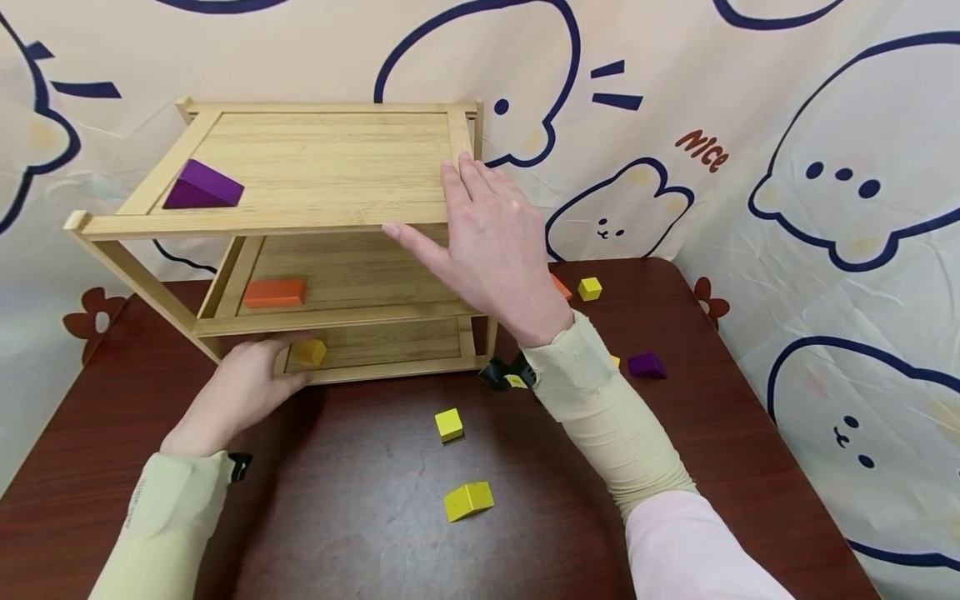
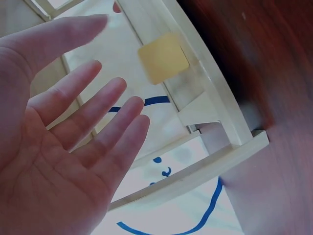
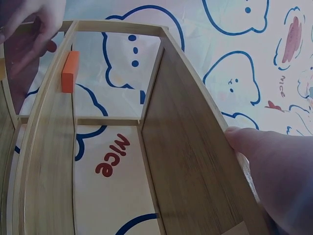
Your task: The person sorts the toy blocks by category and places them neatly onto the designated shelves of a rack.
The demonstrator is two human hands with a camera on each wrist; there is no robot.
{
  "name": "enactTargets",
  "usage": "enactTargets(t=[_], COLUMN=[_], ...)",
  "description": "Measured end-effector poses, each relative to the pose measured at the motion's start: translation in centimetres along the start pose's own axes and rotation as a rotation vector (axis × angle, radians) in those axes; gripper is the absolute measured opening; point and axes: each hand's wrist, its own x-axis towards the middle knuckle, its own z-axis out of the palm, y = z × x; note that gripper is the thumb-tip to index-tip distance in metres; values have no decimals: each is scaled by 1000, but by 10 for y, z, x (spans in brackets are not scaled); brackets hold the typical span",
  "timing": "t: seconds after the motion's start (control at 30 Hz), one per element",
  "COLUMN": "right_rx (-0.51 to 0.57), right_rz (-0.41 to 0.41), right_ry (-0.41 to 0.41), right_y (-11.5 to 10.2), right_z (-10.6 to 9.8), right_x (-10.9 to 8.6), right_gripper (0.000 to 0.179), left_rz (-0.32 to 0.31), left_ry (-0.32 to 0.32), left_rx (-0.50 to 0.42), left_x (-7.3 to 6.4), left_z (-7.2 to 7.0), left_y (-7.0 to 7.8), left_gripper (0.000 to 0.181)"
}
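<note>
A three-tier wooden shelf rack (image 1: 330,167) stands on the table. My right hand (image 1: 498,242) rests on the right end of its top board, fingers fairly straight and thumb at the front edge. Low at the left end is my left hand (image 1: 243,387), beside a yellow block (image 1: 309,352) on the bottom tier. In the left wrist view, that hand's fingers (image 2: 100,115) are extended and spread, apart from the block. A purple block (image 1: 202,185) sits at the top board's front left. The middle tier carries an orange block (image 1: 275,292) at its left.
On the dark table (image 1: 337,500), a yellow cube (image 1: 449,425) and a larger yellow block (image 1: 469,501) lie before the rack. Farther right are another yellow cube (image 1: 590,289), a purple block (image 1: 647,365) and a partly hidden orange block (image 1: 560,287). A printed curtain (image 1: 637,125) hangs behind.
</note>
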Motion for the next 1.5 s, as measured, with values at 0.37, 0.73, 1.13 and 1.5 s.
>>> enactTargets(t=[0.37,0.73,1.13,1.5], right_rx=[7,2,-7,-3], right_rz=[-3,-3,3,4], right_ry=[8,7,9,-6], right_y=[0,-1,0,0], right_z=[0,1,1,1], right_x=[0,0,0,0], right_gripper=[102,102,101,103], left_rz=[7,3,195,262], left_ry=[57,89,368,648], left_rx=[15,64,41,58], left_x=[-14,-30,-37,-20], left_z=[-14,-42,-81,-124], left_y=[27,54,92,93], left_gripper=[41,45,48,78])
